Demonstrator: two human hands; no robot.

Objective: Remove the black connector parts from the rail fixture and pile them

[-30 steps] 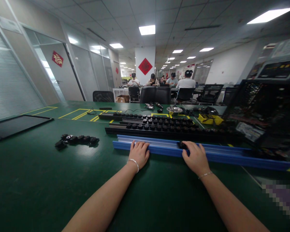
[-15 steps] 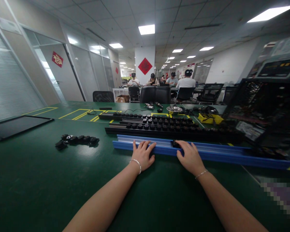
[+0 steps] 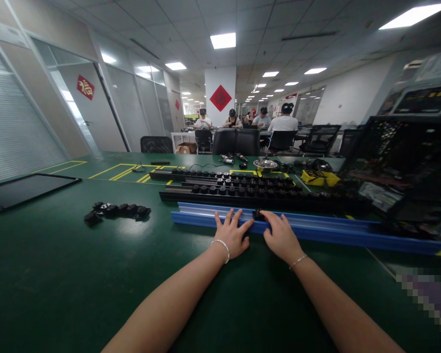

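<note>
A long blue rail with a channel along its length lies across the green table. In that channel sits a small black block, its detail too small to make out. My right hand is curled at the block's right end, fingertips on it and the thumb lower, by the rail's near wall. Just left of the block, my left hand lies with fingers spread over the rail, holding nothing. Behind are dark rails carrying rows of round black pieces. Similar black blocks lie in a loose group to the left.
A black-framed flat panel lies at the far left. Toward the back are a metal bowl, a yellow container and cables. Dark equipment stands on the right. People sit at a farther table.
The black block has slid left along the blue rail with my right hand. My left hand has shifted right, closer to the block, its fingers still spread.
</note>
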